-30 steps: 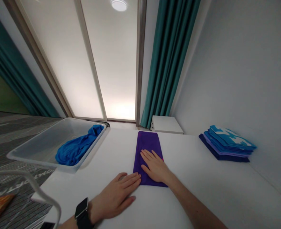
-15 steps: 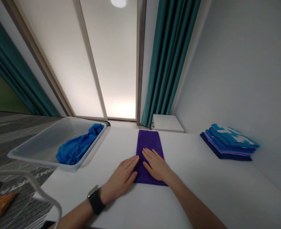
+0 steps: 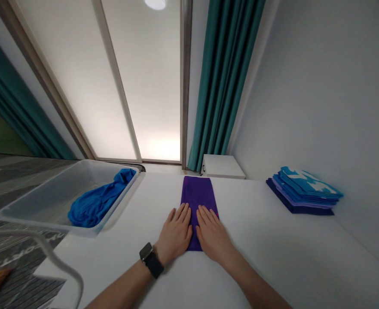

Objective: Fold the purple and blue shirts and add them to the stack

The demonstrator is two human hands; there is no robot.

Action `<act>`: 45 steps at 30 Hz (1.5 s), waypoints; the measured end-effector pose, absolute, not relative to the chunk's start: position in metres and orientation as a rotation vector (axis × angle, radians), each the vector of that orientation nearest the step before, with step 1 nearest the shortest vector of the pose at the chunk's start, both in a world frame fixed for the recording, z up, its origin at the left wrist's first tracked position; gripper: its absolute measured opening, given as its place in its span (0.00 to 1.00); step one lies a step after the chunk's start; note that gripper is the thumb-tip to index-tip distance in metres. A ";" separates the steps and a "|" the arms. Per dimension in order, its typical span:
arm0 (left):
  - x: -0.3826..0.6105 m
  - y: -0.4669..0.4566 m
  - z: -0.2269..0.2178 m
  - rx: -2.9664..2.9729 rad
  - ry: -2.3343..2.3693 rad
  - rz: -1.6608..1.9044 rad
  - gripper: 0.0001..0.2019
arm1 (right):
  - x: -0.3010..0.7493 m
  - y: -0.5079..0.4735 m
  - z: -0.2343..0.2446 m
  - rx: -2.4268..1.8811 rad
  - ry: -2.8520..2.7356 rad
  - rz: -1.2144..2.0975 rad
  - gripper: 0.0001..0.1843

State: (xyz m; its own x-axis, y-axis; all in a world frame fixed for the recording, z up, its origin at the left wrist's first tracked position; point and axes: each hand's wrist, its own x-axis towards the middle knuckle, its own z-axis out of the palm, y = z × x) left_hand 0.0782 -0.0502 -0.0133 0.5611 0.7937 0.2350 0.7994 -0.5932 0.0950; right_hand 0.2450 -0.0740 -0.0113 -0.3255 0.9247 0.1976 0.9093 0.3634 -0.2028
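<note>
A purple cloth [image 3: 197, 194], folded into a long narrow strip, lies on the white table [image 3: 273, 249] pointing away from me. My left hand [image 3: 175, 234], with a dark watch on its wrist, lies flat on the cloth's near left part, fingers stretched out. My right hand [image 3: 211, 235] lies flat beside it on the near right part, fingers also extended. Both hands press on the cloth and hold nothing.
A clear plastic bin [image 3: 38, 201] with a crumpled blue cloth [image 3: 96, 204] stands at the table's left edge. A stack of folded blue and purple cloths [image 3: 304, 191] sits at the right by the wall. A small white cabinet [image 3: 223, 166] and teal curtains [image 3: 221, 86] stand behind.
My left hand slid from the bare table onto the cloth's near left part, next to my right hand. My right hand shifted slightly toward me. The view tilted a little.
</note>
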 end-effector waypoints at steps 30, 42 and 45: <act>0.022 0.010 -0.009 -2.941 -1.541 -1.013 0.21 | 0.316 -0.045 -0.034 -1.584 -1.833 0.270 0.25; 0.035 0.001 -0.007 -3.057 -1.373 -0.740 0.22 | 0.299 -0.045 -0.030 -1.659 -1.984 0.120 0.21; 0.035 0.001 -0.008 -3.060 -1.359 -0.755 0.23 | 0.297 -0.041 -0.033 -1.707 -1.913 0.095 0.20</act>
State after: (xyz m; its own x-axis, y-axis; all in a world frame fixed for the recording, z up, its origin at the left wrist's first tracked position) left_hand 0.0352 0.0012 -0.0081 0.5983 0.7541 0.2707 0.6280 -0.6512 0.4260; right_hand 0.2973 -0.0413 -0.0333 -0.0246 0.9323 0.3608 0.8920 0.1835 -0.4132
